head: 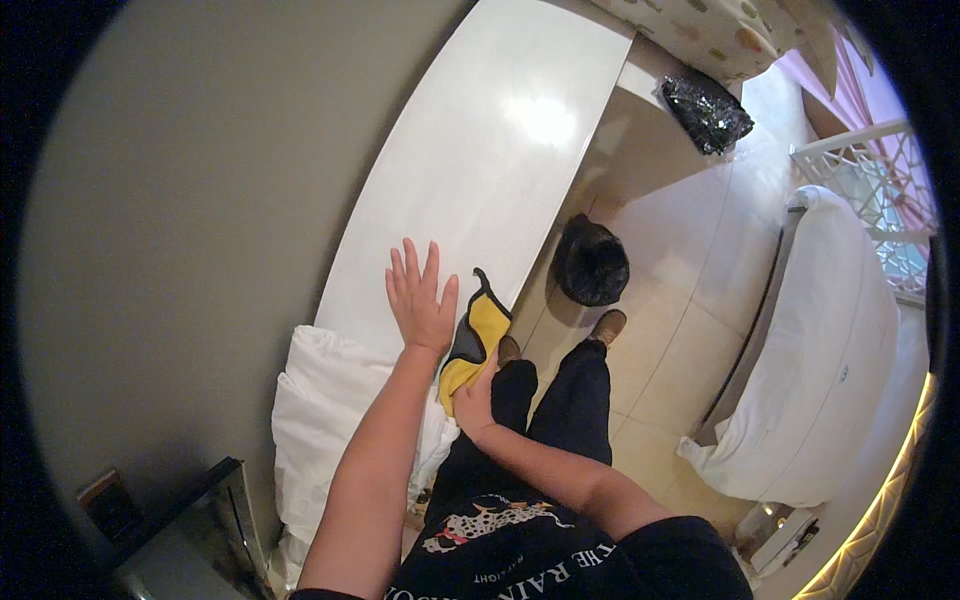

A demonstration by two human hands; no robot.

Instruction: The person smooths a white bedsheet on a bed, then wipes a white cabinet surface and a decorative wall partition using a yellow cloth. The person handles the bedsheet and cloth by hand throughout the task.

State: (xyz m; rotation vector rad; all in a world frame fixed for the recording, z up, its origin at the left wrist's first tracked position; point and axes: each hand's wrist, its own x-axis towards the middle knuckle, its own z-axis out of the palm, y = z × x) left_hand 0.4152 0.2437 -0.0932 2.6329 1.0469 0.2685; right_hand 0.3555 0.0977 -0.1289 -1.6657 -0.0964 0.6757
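My left hand [421, 309] lies over the white tabletop [495, 150] with its fingers spread and nothing in it. To its right, my right hand [474, 399] grips the lower end of a yellow and grey cloth [489, 322] with black edging. The cloth is folded over in part, and its black hanging loop points up towards the far end of the top. White bunched fabric [330, 405] lies at the near end of the top, beside my left forearm. Part of my right hand's grip is hidden by the cloth.
A black bag-lined bin [591, 262] stands on the tiled floor by my feet. A bed with white bedding [825, 352] is at the right. A black plastic-wrapped bundle [706, 114] lies at the upper right. A dark-framed screen or panel [202, 525] is lower left, near the grey wall.
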